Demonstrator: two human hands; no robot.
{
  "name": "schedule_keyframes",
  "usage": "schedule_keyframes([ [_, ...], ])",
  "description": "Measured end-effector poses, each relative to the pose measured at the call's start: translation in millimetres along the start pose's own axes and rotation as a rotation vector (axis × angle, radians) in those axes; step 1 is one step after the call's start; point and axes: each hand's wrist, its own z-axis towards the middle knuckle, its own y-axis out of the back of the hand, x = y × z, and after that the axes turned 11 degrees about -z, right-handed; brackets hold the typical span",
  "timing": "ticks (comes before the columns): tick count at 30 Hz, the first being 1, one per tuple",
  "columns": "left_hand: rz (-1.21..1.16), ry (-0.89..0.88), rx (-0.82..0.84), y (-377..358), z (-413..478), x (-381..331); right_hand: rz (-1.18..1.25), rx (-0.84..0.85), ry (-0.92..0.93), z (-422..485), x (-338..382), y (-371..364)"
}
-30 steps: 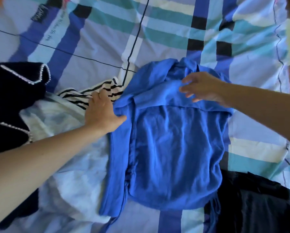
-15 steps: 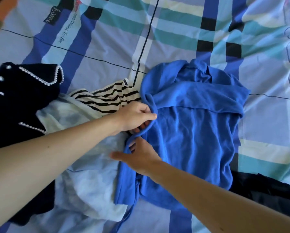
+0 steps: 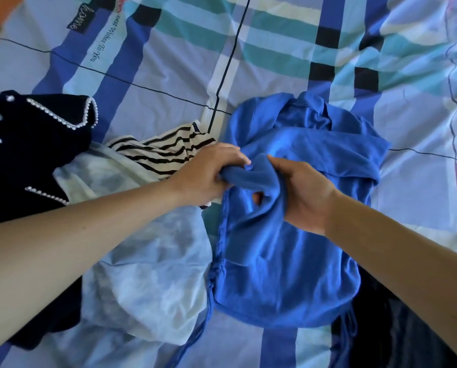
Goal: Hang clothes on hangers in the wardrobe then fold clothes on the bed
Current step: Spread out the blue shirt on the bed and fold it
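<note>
Fingers (image 3: 235,158) of the left hand (image 3: 209,176) are curled tight round a bunched fold of a bright blue top (image 3: 288,261). We see the right hand (image 3: 305,199) gripping the same fold from the other side, thumb on top and fingers tucked beneath the cloth. One fingertip shows through a gap in the fabric. The two hands sit close together, with only the gathered roll of blue between them, raised a little above the rest of the garment.

The blue top lies spread on the bed sheet (image 3: 169,88), right of centre in our view. Its upper part is rumpled and folded over, and its lower part is smoother. A thin blue cord (image 3: 195,338) trails from its lower left edge towards the bottom of the view.

The sheet is pale lilac, checked with blue, teal, white and black bands.

To the left of the blue top we find three more garments heaped together. A cream striped garment (image 3: 169,150) with black stripes lies partly under the left wrist. A pale blue-and-white garment (image 3: 153,266) lies below it, touching the blue top's left edge. A dark navy garment (image 3: 31,134) edged with small pearly beads lies at the far left. At the lower right a black garment (image 3: 397,338) lies partly beneath the right forearm.
</note>
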Motion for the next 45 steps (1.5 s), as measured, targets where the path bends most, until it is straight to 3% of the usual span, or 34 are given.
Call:
schedule_keyframes([
  [3, -0.131, 0.219, -0.08, 18, 19, -6, -0.221, -0.085, -0.054, -9, 7, 19],
  [8, -0.054, 0.256, -0.014, 37, 39, -18, -1.081, -0.307, -0.146, -2, -7, 43],
  [12, 0.085, 0.247, 0.06, 36, 61, -16, -1.302, -0.239, -0.135, 15, -23, 43],
  [15, 0.193, 0.275, 0.108, 32, 72, -13, -1.476, -0.358, -0.09, 36, -44, 53],
  [18, 0.363, 0.313, 0.162, 34, 76, -4, -1.351, -0.49, -0.032, 42, -40, 80],
  [21, 0.427, 0.384, 0.231, 40, 78, 4, -1.114, -0.514, 0.024, 33, -15, 120],
  [27, 0.387, 0.385, 0.13, 38, 99, 16, -0.854, -0.513, 0.136, -2, 60, 191],
  [29, 0.395, 0.359, 0.077, 32, 110, 21, -1.02, -0.656, 0.133, 2, 76, 214],
  [32, 0.585, 0.374, 0.033, 12, 127, 29, -1.494, -0.883, -0.004, 21, 83, 237],
  [34, 0.733, 0.401, 0.056, -4, 138, 33, -1.673, -0.904, -0.003, 35, 79, 239],
  [37, 0.738, 0.475, 0.125, -24, 156, 37, -1.694, -0.778, 0.109, 57, 71, 235],
  [40, 0.591, 0.612, 0.152, -32, 173, 42, -1.645, -0.721, 0.082, 76, 67, 242],
  [45, 0.535, 0.641, 0.121, -37, 181, 28, -1.458, -0.691, 0.048, 80, 69, 242],
])
